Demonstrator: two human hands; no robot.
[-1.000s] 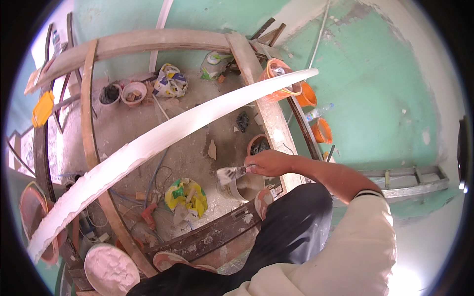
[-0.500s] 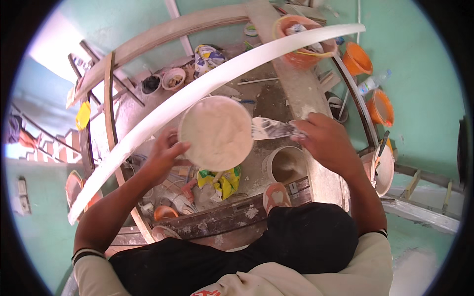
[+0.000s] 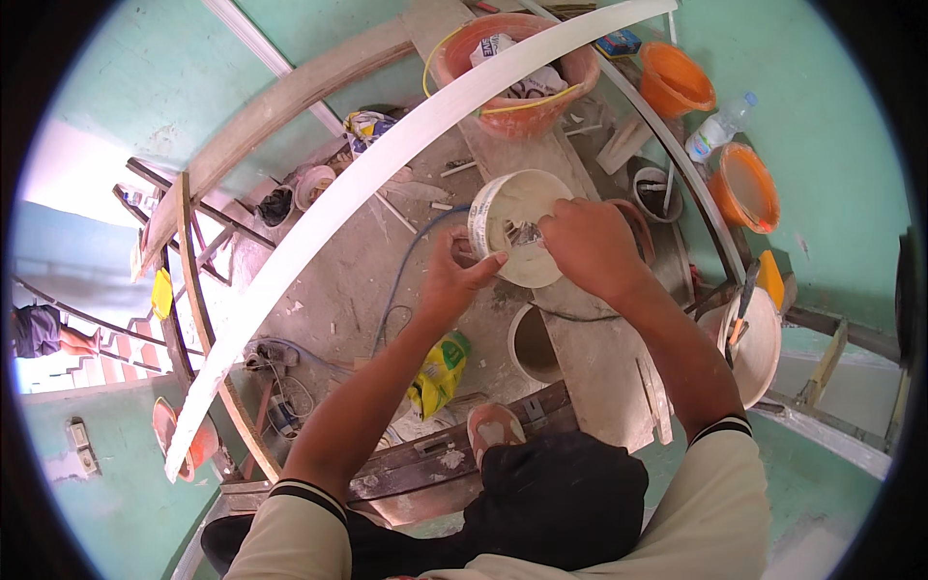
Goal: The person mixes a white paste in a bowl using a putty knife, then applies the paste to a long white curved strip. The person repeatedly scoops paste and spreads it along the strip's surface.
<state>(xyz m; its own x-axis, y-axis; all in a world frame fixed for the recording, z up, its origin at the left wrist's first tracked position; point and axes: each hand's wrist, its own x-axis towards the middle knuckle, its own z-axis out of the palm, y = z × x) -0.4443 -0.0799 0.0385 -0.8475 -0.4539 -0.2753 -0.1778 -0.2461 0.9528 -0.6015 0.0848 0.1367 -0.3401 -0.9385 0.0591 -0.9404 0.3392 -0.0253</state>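
Observation:
A small white bucket [image 3: 479, 224] with pale putty is tilted in front of me, its mouth turned toward me. My left hand [image 3: 461, 275] grips its lower left side, thumb near the rim. Over the opening, my right hand [image 3: 592, 244] is closed round a putty knife [image 3: 523, 232]. The knife's smeared blade is inside the bucket; its handle is hidden by my fingers. A long white curved strip [image 3: 387, 159] arches past the far side of the bucket, from lower left to upper right.
A large orange tub [image 3: 522, 124] sits on a plank [image 3: 601, 362]. Orange buckets [image 3: 667, 87] and a plastic bottle [image 3: 720, 128] line the right wall. Below lie a yellow bag [image 3: 442, 372] and another bucket [image 3: 530, 348]. A person's leg [image 3: 79, 340] shows by the stairs, far left.
The bucket has moved right and tipped, and the putty knife has gone from beside its rim to inside it. My view has shifted; both hands are closer together.

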